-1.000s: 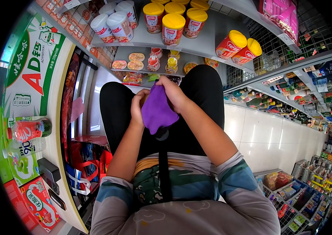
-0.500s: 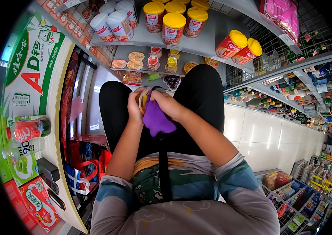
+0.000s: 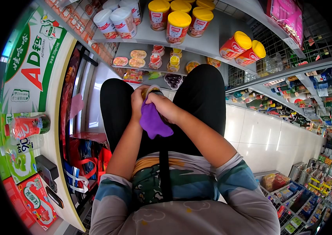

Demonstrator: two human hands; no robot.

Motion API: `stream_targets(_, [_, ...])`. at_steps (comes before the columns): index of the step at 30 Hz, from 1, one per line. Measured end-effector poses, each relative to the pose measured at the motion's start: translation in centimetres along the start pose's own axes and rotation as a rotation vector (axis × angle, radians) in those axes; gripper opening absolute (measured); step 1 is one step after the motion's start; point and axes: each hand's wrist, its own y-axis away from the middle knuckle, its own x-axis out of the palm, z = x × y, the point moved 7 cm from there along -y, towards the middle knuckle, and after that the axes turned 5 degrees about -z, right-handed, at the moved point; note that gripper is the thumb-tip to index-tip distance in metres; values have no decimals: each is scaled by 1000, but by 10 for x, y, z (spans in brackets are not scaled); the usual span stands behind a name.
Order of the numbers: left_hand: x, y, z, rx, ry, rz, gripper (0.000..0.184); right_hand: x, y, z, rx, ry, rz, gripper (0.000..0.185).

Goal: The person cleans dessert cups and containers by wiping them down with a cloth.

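Between my knees, my left hand is closed around the side of a small round tub with a pale rim. Its label and contents are mostly hidden by my fingers. My right hand grips a purple cloth and presses it against the near side of the tub. The cloth's loose end hangs down over my lap.
Ahead, a grey shelf bears yellow-lidded cans and white-lidded cans. Small tubs and a dark fruit pack stand lower. At left, a counter holds a bottle and drink cartons. Bottle shelves line the right.
The tub has turned in my hands, so its side shows less. My right hand and the cloth have shifted slightly to the left. The view has moved a little.
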Motion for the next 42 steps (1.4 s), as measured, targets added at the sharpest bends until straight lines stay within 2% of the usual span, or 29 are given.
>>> stream_targets(1, [3, 0, -18, 141, -263, 25, 44, 0, -1, -1, 11, -31, -5, 32])
stream_targets(2, [2, -2, -18, 140, -263, 24, 44, -1, -2, -2, 12, -30, -5, 32])
stream_targets(4, [7, -7, 7, -226, 143, 87, 43, -8, -7, 11, -189, 92, -87, 32])
stream_targets(7, [11, -5, 16, -291, 150, 93, 43, -17, -18, 23, -279, 143, -127, 34])
stream_targets(8, [12, -2, 24, -403, 218, 89, 44, -20, -19, 27, -330, 169, -153, 36])
stream_targets(11, [18, 3, 14, -523, 221, 82, 46, -35, -29, 38, -348, 167, -210, 37])
stream_targets(12, [20, 6, 6, -522, 220, 82, 46, -36, -18, 50, -403, 166, -325, 38])
stream_targets(14, [26, 13, -1, -634, 408, 55, 47, -39, -25, 51, -415, 174, -302, 38])
stream_targets(18, [21, 17, 18, -583, 399, 49, 46, -30, -21, 46, -383, 237, -195, 39])
stream_targets(22, [20, 22, 17, -697, 518, 23, 43, -23, -16, 36, -377, 271, -85, 39])
stream_targets(24, [20, 23, 18, -740, 575, -5, 42, -18, -13, 32, -431, 359, -63, 47])
stream_targets(29, [8, 14, 20, -675, 480, -39, 41, -4, -3, 8, -311, 339, 77, 38])
stream_targets(30, [9, 7, 24, -587, 479, 108, 40, 2, 2, 5, -301, 349, 96, 41])
stream_targets(31, [9, 4, 32, -586, 481, 108, 40, 5, 4, 1, -289, 362, 115, 44])
stream_targets(33, [1, -3, 37, -425, 322, 48, 41, 4, 3, -4, -289, 406, 125, 43])
stream_targets(34, [3, -3, 8, -519, 383, 35, 42, 3, 6, -1, -267, 352, 145, 40])
stream_targets(35, [6, -6, -10, -519, 385, 30, 42, 3, 7, 1, -245, 298, 165, 37])
stream_targets(37, [3, -5, -23, -652, 651, -157, 43, -6, 8, 7, -246, 135, 109, 37])
stream_targets(38, [3, -4, -29, -668, 750, -148, 43, -14, 9, 13, -292, 119, 5, 37])
stream_targets(40, [-8, -4, -15, -631, 808, -188, 45, -31, 15, 29, -343, 124, -216, 37])
stream_targets(42, [-12, -6, -16, -600, 865, -232, 52, -48, 3, 25, -374, 71, -253, 37])
